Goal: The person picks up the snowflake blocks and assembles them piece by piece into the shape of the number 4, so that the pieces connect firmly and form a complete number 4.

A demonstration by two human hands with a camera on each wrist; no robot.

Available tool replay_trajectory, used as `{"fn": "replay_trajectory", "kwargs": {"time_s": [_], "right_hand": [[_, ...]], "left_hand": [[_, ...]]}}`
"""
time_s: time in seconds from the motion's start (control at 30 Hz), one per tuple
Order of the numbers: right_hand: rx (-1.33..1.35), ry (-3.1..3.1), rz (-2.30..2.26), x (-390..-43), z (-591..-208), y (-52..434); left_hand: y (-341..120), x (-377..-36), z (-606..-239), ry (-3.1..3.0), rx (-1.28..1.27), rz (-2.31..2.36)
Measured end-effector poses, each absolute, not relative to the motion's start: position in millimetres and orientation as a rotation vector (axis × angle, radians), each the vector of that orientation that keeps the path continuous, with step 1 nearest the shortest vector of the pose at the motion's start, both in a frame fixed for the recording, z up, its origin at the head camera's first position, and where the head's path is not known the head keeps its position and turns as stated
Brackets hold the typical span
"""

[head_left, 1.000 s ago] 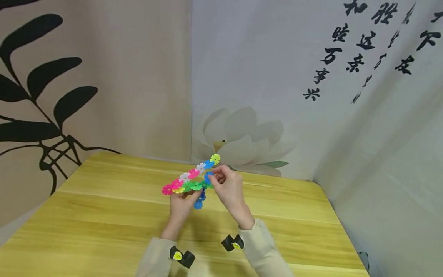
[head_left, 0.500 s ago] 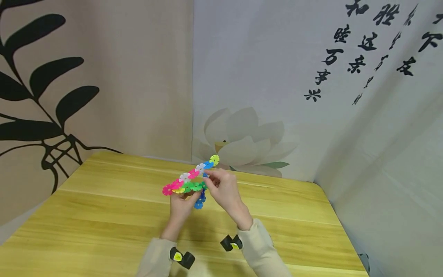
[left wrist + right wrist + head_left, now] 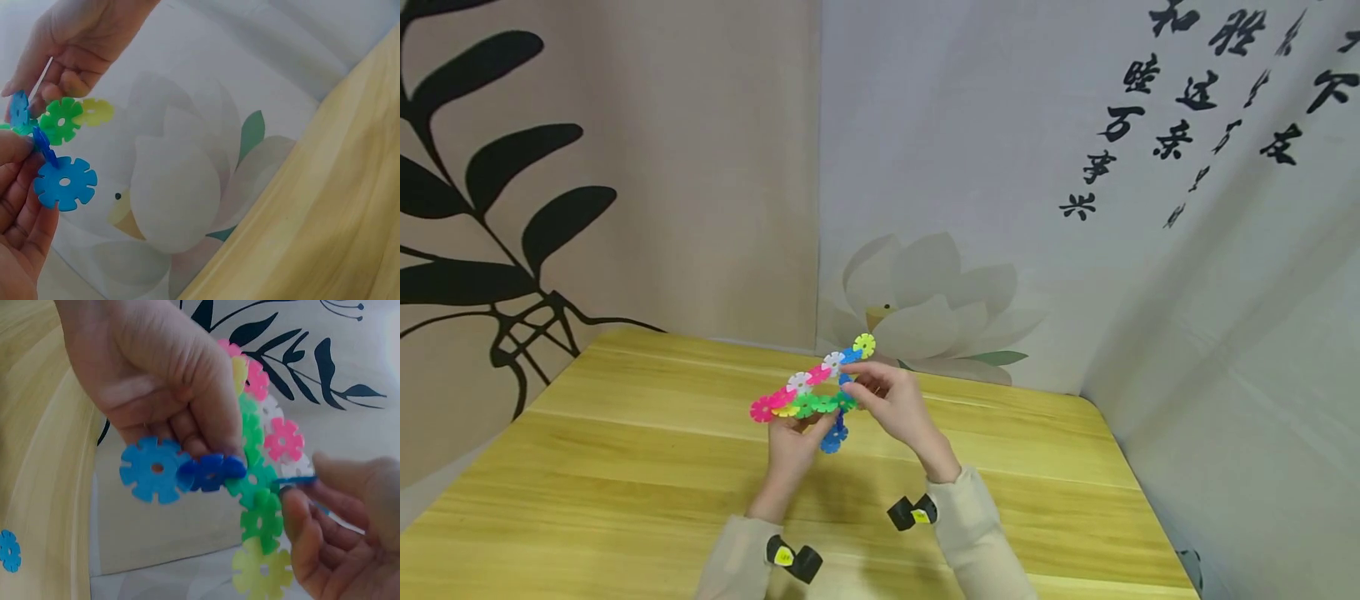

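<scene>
Midframe, above the table [image 3: 625, 467], the left hand [image 3: 793, 446] is gripping the disc chain [image 3: 808, 392] from below, likely steadying it. Just right of it, the right hand [image 3: 887, 400] is pinching a blue disc [image 3: 294, 481] against the chain's edge, seemingly lining up slots.

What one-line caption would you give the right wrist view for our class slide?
Left hand grips a chain of snowflake discs while the right hand pinches a blue disc against it.

Both arms wear beige sleeves [image 3: 962, 533]. Each wrist carries a black camera [image 3: 913, 512] with a small yellow marking; hands are bare.
</scene>
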State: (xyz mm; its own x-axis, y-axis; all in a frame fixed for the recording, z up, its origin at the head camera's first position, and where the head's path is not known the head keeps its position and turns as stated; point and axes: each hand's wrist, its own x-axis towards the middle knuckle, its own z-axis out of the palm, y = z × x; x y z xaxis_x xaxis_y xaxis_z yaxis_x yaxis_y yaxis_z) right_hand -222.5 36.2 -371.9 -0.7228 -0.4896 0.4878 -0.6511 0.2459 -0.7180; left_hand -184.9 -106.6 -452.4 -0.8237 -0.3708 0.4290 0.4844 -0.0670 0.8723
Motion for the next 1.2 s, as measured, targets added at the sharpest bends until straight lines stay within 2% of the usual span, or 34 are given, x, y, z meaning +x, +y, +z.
{"fn": "replay_trajectory", "kwargs": {"time_s": [0.23,0.57,0.83,0.93,1.03,1.2], "right_hand": [[1.128,-2.277,1.242,-229,-378,37],[1.150,-2.222,1.336,-233,-390,36],[1.068,-2.292,1.357,-205,-365,31],[0.997,-2.308,1.385,-205,-368,30],[0.861,-2.262,1.489,-214,-383,32],[0.617,-2.208,1.660,-242,-431,40]], "left_hand": [[-103,-185,-452,-1.573,-0.234,-1.941],[-96,-183,-457,-1.472,-0.246,-1.965],[-97,-183,-462,-1.539,-0.172,-1.920],[-98,-181,-459,-1.577,-0.120,-1.919],[-102,-179,-452,-1.582,-0.083,-1.940],[-110,-181,-451,-1.601,-0.012,-1.962]]}}
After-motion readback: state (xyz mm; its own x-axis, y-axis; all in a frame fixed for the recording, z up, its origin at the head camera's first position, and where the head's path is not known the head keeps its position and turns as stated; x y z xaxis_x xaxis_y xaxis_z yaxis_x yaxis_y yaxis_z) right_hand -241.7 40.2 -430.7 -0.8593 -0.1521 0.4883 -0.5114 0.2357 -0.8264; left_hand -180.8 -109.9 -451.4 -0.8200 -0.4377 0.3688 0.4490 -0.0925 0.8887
